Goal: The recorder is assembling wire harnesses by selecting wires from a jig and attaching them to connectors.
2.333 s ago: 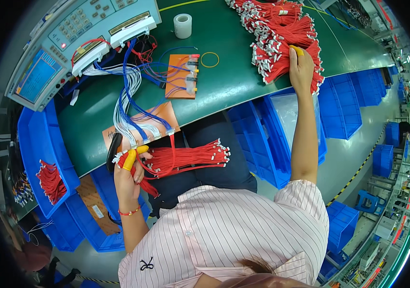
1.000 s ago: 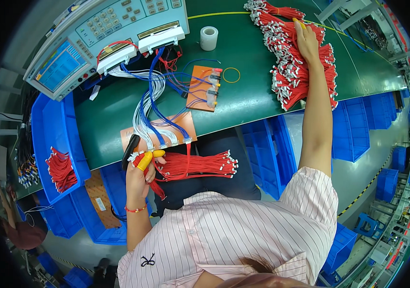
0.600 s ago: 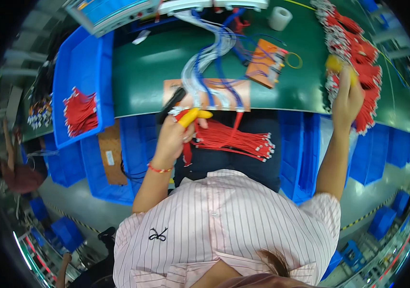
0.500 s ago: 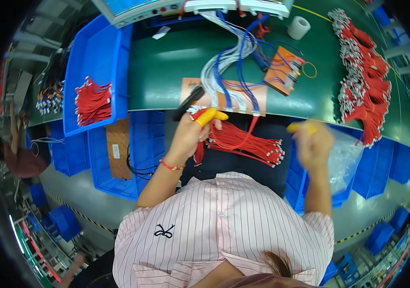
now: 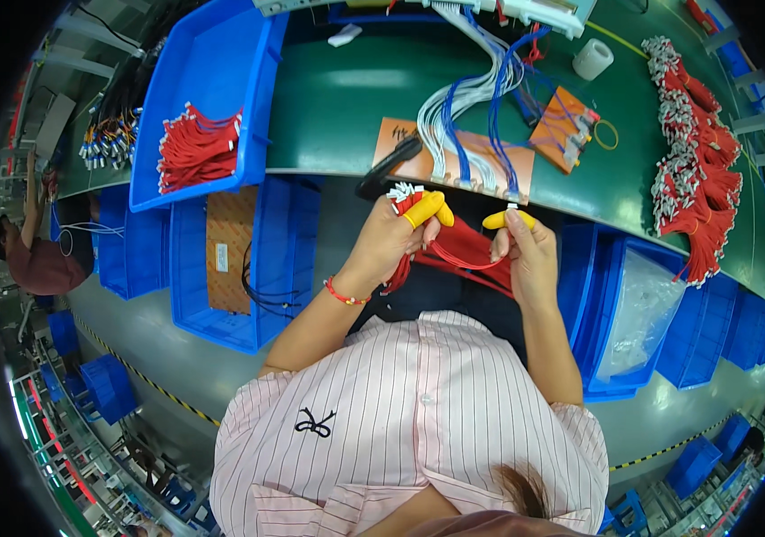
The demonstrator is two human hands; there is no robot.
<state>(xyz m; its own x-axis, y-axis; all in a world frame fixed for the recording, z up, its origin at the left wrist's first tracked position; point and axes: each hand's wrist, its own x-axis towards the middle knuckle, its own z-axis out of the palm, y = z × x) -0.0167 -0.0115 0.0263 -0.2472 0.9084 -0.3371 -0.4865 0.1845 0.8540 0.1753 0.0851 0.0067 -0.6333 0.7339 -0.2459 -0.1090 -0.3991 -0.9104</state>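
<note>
My left hand (image 5: 400, 234), with yellow finger cots, is closed round a bundle of red cables (image 5: 400, 199) whose white connector ends stick out above the fingers. My right hand (image 5: 528, 255), also in yellow cots, pinches the white connector (image 5: 513, 207) of one red cable at the row of sockets along the board's front edge. From there the cable (image 5: 467, 263) loops back toward my left hand. White and blue wires (image 5: 454, 134) run down to the orange board (image 5: 397, 132) bearing the sockets. More red cables (image 5: 465, 240) lie on my lap, partly behind the hands.
A black-handled tool (image 5: 389, 167) lies on the board. To the left, a blue bin (image 5: 257, 116) holds red cables. An orange box (image 5: 561, 134), a white roll (image 5: 593, 59) and a long pile of red cables (image 5: 700, 170) are on the green table (image 5: 337, 107). Blue bins (image 5: 615, 268) stand below.
My right hand has moved left and up from the right side to the board's edge and now pinches a connector. The left hand keeps the bundle. The whole view has shifted.
</note>
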